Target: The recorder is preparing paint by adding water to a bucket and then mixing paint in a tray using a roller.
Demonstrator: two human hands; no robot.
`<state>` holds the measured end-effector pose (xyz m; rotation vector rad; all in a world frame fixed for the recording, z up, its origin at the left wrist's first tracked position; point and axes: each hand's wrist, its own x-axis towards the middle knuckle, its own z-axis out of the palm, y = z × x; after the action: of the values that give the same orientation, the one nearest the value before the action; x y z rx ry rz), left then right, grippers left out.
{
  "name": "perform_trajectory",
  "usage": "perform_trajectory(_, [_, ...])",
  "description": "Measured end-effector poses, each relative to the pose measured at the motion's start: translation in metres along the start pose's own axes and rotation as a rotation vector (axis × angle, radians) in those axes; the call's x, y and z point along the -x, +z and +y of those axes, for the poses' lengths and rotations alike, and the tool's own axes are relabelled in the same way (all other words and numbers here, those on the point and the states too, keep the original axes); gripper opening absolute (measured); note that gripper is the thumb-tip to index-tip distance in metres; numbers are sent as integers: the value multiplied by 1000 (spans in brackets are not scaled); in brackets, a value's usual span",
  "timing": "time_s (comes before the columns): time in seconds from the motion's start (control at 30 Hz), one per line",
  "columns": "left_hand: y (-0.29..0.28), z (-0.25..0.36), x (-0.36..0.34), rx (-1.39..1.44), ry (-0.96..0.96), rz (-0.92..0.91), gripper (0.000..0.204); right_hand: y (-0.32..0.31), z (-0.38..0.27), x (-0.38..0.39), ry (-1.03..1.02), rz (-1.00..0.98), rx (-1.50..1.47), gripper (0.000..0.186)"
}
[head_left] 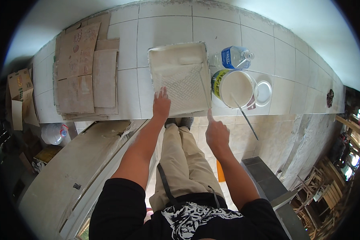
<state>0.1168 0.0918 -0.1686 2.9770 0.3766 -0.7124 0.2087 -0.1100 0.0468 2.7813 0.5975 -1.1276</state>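
Wears a black shirt (200,216), stretches both forearms (142,146) forward, lays left grip (161,107) with fingers slightly apart over near-left part of the paint tray (184,84) on worktop (126,92), points right grip's (217,134) index, others curled, at near-right corner, clamping impossible to tell.

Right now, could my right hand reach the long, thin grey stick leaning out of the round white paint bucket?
Probably yes: the stick juts past the white tiled counter near your right hand, with nothing visible between them.
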Motion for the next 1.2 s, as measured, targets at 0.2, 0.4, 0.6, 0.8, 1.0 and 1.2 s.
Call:
perform_trajectory(0.2, [-1,3,-3,7,5,24,62,7,-8,-42,-46,69,-122,67])
perform_trajectory(0.4, [13,-2,-1,-9,-18,78,54,-1,-4,-11,-53,36,-123,68])
perform_trajectory(0.6, [7,0,0,33,-6,91,20,-11,-1,-19,-19,91,-120,66])
perform_trajectory(0.8, [10,1,-4,14,-8,122,21,11,-5,-48,-31,90,-61,72])
perform_trajectory(1.0, [10,-1,1,17,-7,119,31,30,-5,-18,-69,40,-158,70])
perform_trajectory(1.2, [5,-1,-1,33,3,90,39,27,-5,-7,-86,100,-229,65])
